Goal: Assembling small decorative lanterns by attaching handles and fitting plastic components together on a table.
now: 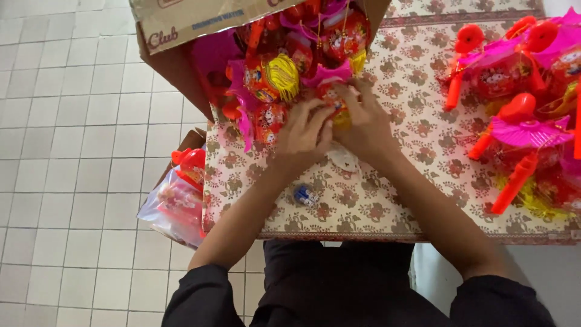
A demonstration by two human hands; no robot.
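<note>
Both hands meet at the mouth of a tipped cardboard box [181, 54] that spills colourful toy lanterns. My left hand [301, 134] and my right hand [363, 121] are closed together on one small red and yellow lantern [336, 104] at the edge of the pile. A round lantern with a yellow tassel [273, 77] lies just left of them. The hands rest over a table with a floral patterned cloth [387, 200].
A heap of red, pink and orange lanterns with orange handles [520, 121] covers the table's right side. A small blue and white object [305, 195] lies near the front edge. A plastic bag of toys [175, 206] hangs off the left edge above white floor tiles [72, 151].
</note>
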